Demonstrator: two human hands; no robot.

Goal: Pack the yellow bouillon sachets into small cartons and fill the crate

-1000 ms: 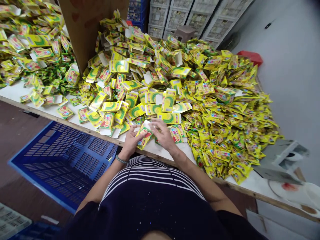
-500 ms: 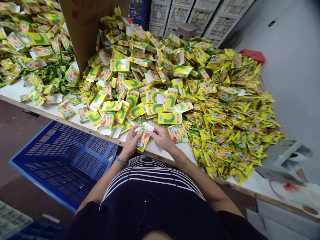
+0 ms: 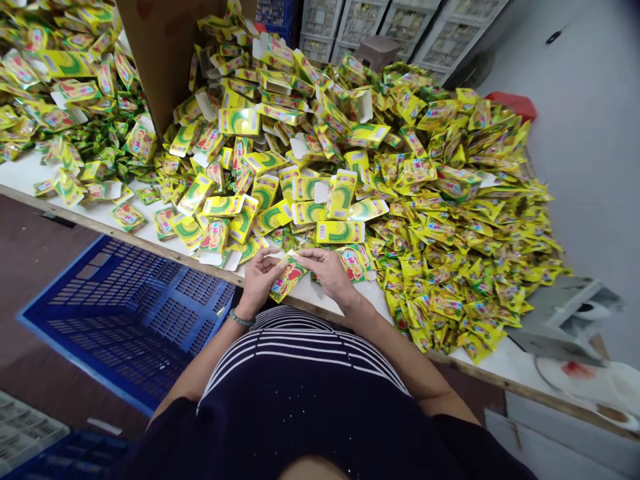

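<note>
Both hands hold one small yellow-green box (image 3: 289,280) with a red picture, tilted above the table's front edge. My left hand (image 3: 259,280) grips its left side between thumb and fingers. The fingertips of my right hand (image 3: 327,272) pinch its top end, where the white flap was. Behind the hands lie many similar boxes (image 3: 240,122), some with open white flaps. A large heap of yellow packets (image 3: 450,253) spreads to the right. Just beside my right hand another box (image 3: 354,265) lies face up.
A blue crate (image 3: 130,313) stands below the table edge (image 3: 175,257) at the left. A brown cardboard divider (image 3: 160,60) splits the piles. A grey device (image 3: 565,320) sits at the far right, and white crates (image 3: 355,27) are stacked behind.
The held box has tilted further to the right at its top, and its white flap no longer stands out. My right fingers have closed over that end.
</note>
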